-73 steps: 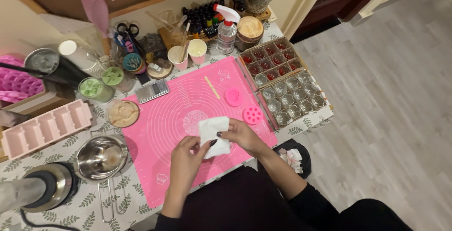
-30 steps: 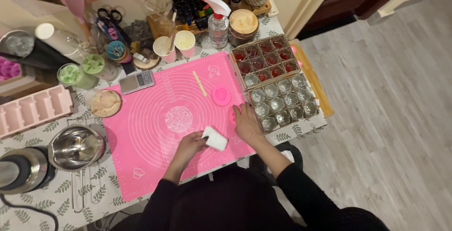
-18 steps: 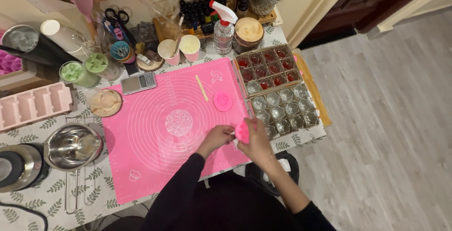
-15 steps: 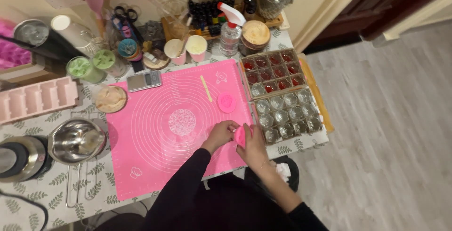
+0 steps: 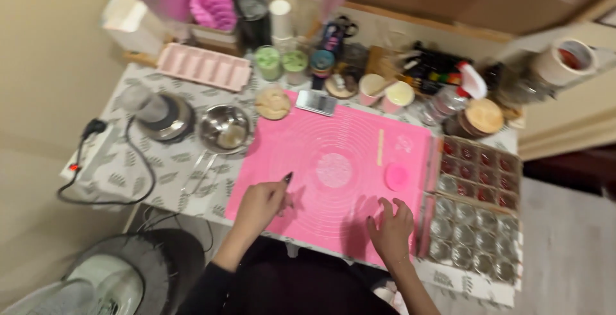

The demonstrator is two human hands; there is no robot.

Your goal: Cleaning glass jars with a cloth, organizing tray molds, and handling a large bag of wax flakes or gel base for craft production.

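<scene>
Apparently empty, both hands lay spread on the pink mat (image 5: 321,154); the right hand (image 5: 393,228) sat nearer the small pink disc (image 5: 396,176) than the left hand (image 5: 262,203).

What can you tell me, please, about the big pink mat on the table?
The pink mat is a large, thin, flexible-looking sheet, perhaps silicone, lying flat on the leaf-patterned table. Pale rings are printed around its middle. A small pink round mould and a thin pale stick lie on its right part. The left hand rests on its near left edge, the right hand on its near right edge, both empty.
</scene>
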